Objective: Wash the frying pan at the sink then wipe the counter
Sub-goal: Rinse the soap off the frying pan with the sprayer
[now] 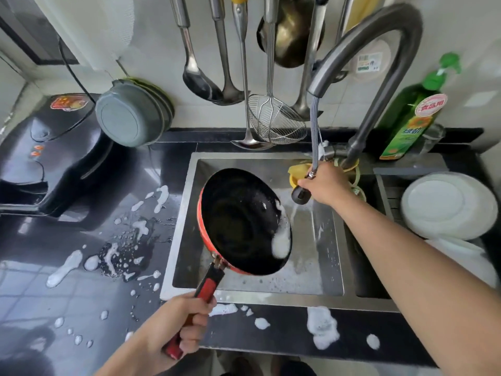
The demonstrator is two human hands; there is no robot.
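- sink (336,234) floor was mostly hidden behind the pan, and the spray itself was hard to make out
- frying pan (244,221) hung tilted over the sink, handle running down toward the camera, black inside facing up-right, foam at its right rim
- left hand (179,324) was wrapped tight round the red handle
- right hand (324,185) gripped the pull-out faucet head (300,195), hose trailing above
- foam blobs dotted the counter (81,294)

Sink basin (325,267): left part filled by tilted frying pan (244,221); right part open. Above: hanging utensils (244,77), faucet arch (379,50), pulled-out hose (314,131). Counter (81,294): foam-spattered, open in front; black appliance (48,158) behind. Plates (447,204) block right side.
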